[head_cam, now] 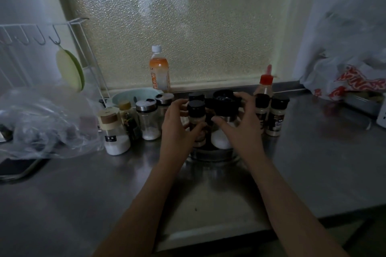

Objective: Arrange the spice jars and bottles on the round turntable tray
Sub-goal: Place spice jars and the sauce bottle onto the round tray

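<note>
A: Steel everywhere, dim light, and the round turntable tray (213,155) sits in the middle of the surface (313,162) right under both hands. What is the left hand (177,129) doing?

B: It wraps a slim black-capped jar (196,119) of pale powder, thumb in front and fingers (179,103) behind, so I read it as holding that jar where it stands at the tray's front left. Whether it lifts or just steadies it, I cannot tell.

A: And the right hand (240,125)?

B: Spread wide around the big black-lidded jar (224,119) with white grains in the bottom, thumb (219,122) low in front, fingers curled over the far side of the lid. The grip looks loose, more a cradle than a clamp, probably because the jar is too broad for a tight pinch.

A: Why both hands at once?

B: My guess is that the jars stand nearly touching on a small tray, so each hand keeps its own jar from knocking the neighbour. Another black cap (196,96) shows behind them, likely on the tray too.

A: What is left off the tray?

B: To the left, a beige-lidded jar (114,131), a dark yellow-capped bottle (129,121) and two steel-lidded shakers (148,119). To the right, two brown spice jars (275,117) and a red-tipped bottle (265,83). An orange drink bottle (159,69) stands by the window.

A: So not far along?

B: Early to middle, I would say, with most jars waiting beside the tray
</note>
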`<state>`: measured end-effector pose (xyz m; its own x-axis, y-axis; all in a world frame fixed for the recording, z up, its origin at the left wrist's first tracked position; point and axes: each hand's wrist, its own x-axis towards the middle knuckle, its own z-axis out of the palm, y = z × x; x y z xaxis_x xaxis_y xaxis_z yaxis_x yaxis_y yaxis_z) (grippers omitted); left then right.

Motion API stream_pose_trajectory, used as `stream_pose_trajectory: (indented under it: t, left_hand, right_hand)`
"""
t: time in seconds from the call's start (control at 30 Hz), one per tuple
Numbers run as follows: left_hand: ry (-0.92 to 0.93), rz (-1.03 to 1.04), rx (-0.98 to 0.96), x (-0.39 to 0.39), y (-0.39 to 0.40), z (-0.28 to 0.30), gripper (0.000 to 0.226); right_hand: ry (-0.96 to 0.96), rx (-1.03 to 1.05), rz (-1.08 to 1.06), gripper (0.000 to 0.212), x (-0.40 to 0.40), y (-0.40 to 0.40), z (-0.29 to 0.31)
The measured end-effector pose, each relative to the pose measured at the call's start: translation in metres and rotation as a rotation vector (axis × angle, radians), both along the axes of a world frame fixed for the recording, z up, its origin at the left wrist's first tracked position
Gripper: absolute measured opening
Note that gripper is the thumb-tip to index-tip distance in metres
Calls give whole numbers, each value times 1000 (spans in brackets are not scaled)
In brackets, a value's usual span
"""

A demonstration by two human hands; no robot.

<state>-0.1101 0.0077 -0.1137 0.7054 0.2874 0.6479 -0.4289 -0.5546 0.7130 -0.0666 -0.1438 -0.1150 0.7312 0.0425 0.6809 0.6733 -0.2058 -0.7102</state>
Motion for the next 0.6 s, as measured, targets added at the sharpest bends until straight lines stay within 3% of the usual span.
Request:
stream_pose_trajectory:
  t: [0.13,0.2,0.3,0.4,0.5,0.6]
  left_hand:
    - [12,-12,-5,3,0,-3,61]
    - [13,11,23,1,2,-6,52]
    - [19,52,56,-5,7,-11,42]
    - [51,204,108,-6,11,-12,26]
    - [67,333,51,-5,14,-10,21]
    - [139,472,73,-6,18,-11,25]
  right_hand:
    - [20,11,27,70,-2,4,2]
    - [-48,153,-27,57,-5,1,9]
    - [-175,428,-430,34,3,-20,14]
    - [75,439,-784,55,25,-46,7]
    - [393,326,-669,73,45,-54,-6]
    - [362,249,-593,80,45,-44,-8]
